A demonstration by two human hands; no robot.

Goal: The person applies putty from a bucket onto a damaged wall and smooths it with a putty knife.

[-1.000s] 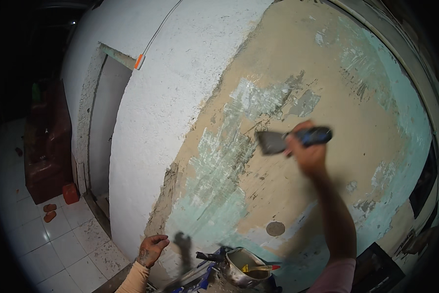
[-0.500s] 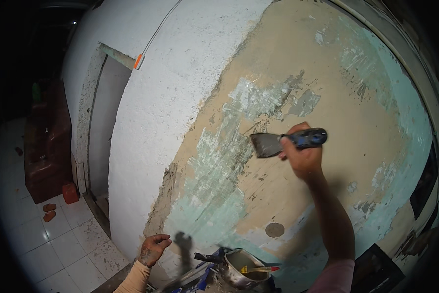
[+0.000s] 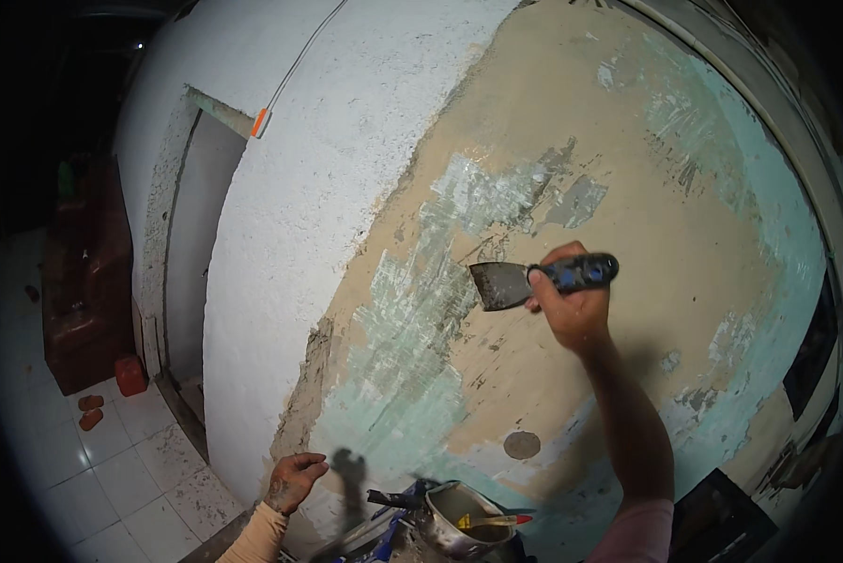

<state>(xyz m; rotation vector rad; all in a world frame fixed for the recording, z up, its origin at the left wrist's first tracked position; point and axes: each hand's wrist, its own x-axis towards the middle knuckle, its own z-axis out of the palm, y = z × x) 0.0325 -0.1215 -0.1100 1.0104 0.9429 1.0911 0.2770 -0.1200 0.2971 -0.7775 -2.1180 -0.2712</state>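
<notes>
My right hand (image 3: 574, 298) grips the dark handle of a putty knife (image 3: 500, 286), its wide metal blade pointing left. The blade is at the wall (image 3: 647, 225), by the border between beige coating and scraped, pale green paint (image 3: 412, 310). Whether the edge presses on the surface is hard to tell. Low on the left, my left hand (image 3: 295, 480) has its fingers drawn together, with nothing visible in them. To its right stands a metal pot (image 3: 448, 531), and across its mouth lies a brush with a red-tipped handle (image 3: 497, 520).
A black handle (image 3: 393, 498) juts left beside the pot. Further left are a doorway (image 3: 196, 253), dark red furniture (image 3: 88, 281), a red container (image 3: 130, 375) and orange slippers (image 3: 90, 413) on tiles. An orange-and-white fitting (image 3: 260, 123) hangs on a wire. A dark box-like object (image 3: 722, 521) is lower right.
My right hand and the putty knife have shifted slightly down and left, and the blade has tilted a little. The whole view has drifted slightly. My left hand looks nearly unchanged.
</notes>
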